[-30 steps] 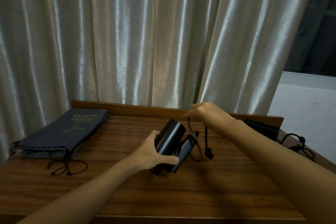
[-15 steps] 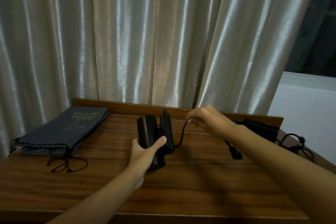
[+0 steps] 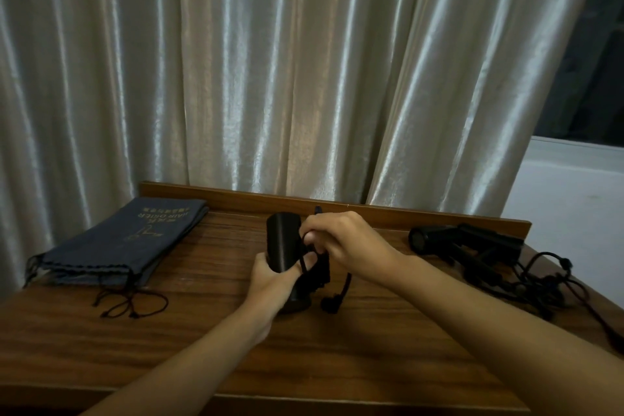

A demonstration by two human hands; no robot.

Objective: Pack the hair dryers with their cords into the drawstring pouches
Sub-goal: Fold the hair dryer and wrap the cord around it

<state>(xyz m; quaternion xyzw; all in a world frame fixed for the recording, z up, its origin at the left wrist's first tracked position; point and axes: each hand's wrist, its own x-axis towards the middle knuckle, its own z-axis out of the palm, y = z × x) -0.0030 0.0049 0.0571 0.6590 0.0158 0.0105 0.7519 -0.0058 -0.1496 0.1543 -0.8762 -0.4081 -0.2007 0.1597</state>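
Black hair dryer [image 3: 282, 246] is standing upright on the table [image 3: 202, 331], gripped by the left hand [image 3: 270, 280]. Right hand [image 3: 341, 243] is pinching what seems to be its cord [image 3: 342, 290].

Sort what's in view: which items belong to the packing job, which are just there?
Job:
- hair dryer, held by left hand
- its cord, pinched by right hand
- second hair dryer with cord at right
- drawstring pouches

Just there:
- curtain
- table
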